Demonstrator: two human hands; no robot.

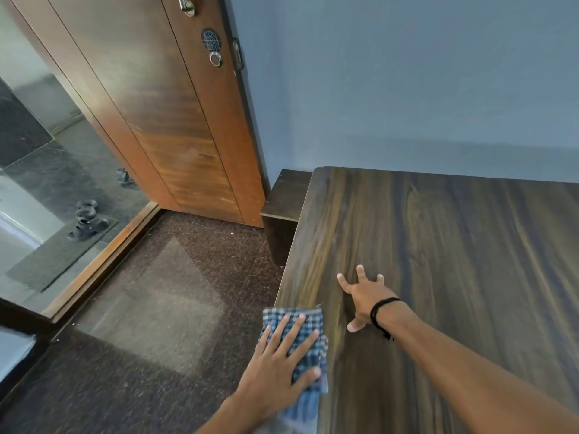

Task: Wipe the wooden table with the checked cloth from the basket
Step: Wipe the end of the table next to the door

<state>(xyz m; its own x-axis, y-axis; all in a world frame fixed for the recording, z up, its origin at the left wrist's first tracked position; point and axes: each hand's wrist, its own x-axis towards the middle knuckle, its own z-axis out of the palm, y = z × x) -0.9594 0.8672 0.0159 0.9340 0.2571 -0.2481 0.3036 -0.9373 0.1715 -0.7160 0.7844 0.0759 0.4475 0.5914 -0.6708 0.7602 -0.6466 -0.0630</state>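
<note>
The person's left hand lies palm-down on the blue-and-white checked cloth. Its fingers are straight and fanned wide, w/ the thumb out to the side, so they press the fabric rather than pinch it. That's prob. to put as much cloth as possible against the surface and stop it bunching.

The cloth sits right at the left edge of the dark wood-grain table, near the person's end. Part lies on the top and part hangs past the edge over the dark speckled floor. The near end is blurred, so can't tell how far down it hangs. Placement suggests the edge strip is what's being wiped.

The right hand, w/ a black cord wristband at the wrist, rests flat on the bare tabletop just beside the cloth, not touching it. Its fingers are splayed and hold nothing. It reads as a brace: weight goes on that arm so the person can lean in and bear down w/ the other hand.

Judgement: wiping is under way at this corner, and most of the top toward the blue-grey wall can't be judged wiped or not. The basket isn't in view.

Risk: w/ the cloth half off the edge, a stroke outward could drag it off the table, so pressure should go inward. Beyond the floor stands a brown wooden door, well apart.
</note>
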